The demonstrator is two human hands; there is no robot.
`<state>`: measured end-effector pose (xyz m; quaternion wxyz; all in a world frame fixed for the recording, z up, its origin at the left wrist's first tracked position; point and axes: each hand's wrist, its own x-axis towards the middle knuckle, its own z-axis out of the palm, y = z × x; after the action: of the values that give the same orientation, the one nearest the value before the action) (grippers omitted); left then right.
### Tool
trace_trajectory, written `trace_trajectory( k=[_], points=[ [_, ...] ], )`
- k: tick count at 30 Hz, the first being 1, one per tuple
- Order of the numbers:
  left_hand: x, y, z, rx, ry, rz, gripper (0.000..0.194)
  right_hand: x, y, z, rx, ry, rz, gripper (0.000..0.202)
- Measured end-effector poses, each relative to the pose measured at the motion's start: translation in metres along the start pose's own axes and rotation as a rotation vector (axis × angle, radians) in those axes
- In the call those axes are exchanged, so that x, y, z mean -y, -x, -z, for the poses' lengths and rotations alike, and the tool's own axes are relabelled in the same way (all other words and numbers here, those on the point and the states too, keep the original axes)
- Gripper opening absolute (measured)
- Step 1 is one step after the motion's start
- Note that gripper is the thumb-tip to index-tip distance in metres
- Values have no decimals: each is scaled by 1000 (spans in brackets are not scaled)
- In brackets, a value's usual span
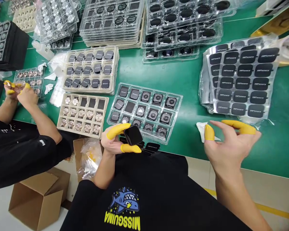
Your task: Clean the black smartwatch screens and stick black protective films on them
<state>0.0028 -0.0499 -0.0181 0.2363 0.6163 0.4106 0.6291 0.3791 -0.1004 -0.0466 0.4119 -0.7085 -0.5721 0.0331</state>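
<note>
Between the yellow-covered thumb and finger of my left hand (115, 139) is a square black watch case (133, 135), its glossy face up. It is held over the near edge of a clear tray (180, 106) of square watch cases, some showing their round backs and some bearing black labels. Off to the right, my right hand (228, 141) has its fingers apart, two of them in yellow finger covers. It is beside a white cloth (202, 131) on the green table, and nothing shows between its fingers.
Label sheets (239, 83) lie at the right. Behind are stacked clear trays (113, 22) and a beige tray of labelled cases (91, 69). A beige tray of round watches (82, 116) lies left. Another person's hands (26, 94) work at far left. Cardboard box (36, 202) below.
</note>
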Motion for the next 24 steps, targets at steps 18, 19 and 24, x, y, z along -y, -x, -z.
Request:
trace_trajectory(
  k=[18,19,24],
  points=[
    [-36,2,12,289,277,146,83,142,-50,-30,952,-690,19,20],
    [-37,2,12,295,305,147,82,141,-51,-30,936,-697,26,20],
    [-39,-3,5,361,287,140,77,137,-56,-26,935,-754,41,24]
  ],
)
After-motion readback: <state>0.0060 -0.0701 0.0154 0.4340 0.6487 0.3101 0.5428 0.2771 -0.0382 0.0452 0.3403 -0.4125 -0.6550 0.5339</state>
